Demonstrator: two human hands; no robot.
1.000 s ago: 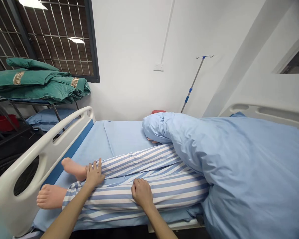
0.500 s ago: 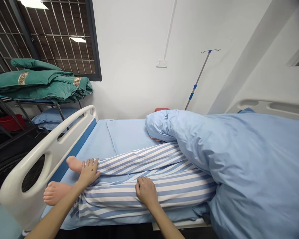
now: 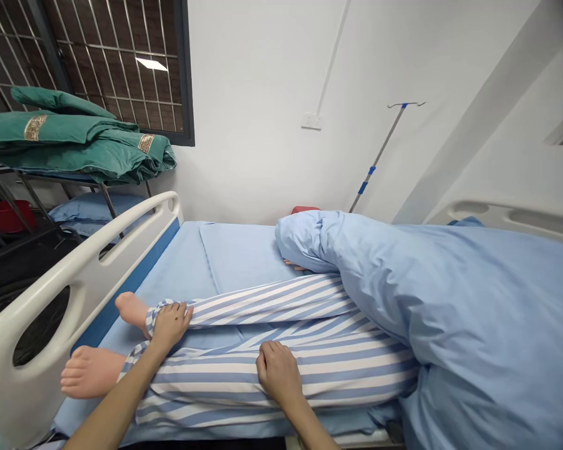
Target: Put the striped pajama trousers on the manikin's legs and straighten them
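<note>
Bedding (image 3: 79, 140), green and folded, lies on a metal-legged stand (image 3: 107, 201), well left of and beyond the fingers of the left hand (image 3: 171, 322); below it sits a red basin (image 3: 4, 217). Nearer these fingers, also to their left, stands the white footboard (image 3: 82, 294) of the bed (image 3: 241, 253). Between board and fingers are two bare feet: the near foot (image 3: 91, 372), left of the fingers and closer to the viewer, and the far foot (image 3: 131, 308), just beside them. The left fingers, close together and palm down, lie across the far leg of the striped trousers (image 3: 281, 300), near its cuff; whether they pinch the cloth cannot be told. The trousers extend beneath both sets of fingers and on to the right. The right hand (image 3: 280, 372) rests on the near trouser leg, its fingers bent; whether cloth is held within them is hidden. Right of and beyond these fingers, a rumpled blue quilt (image 3: 450, 294) covers the upper end of the trousers. Behind it rises a slanted pole (image 3: 382, 147) with hooks. Farthest right of the fingers, the headboard (image 3: 497, 215) shows above the quilt.
</note>
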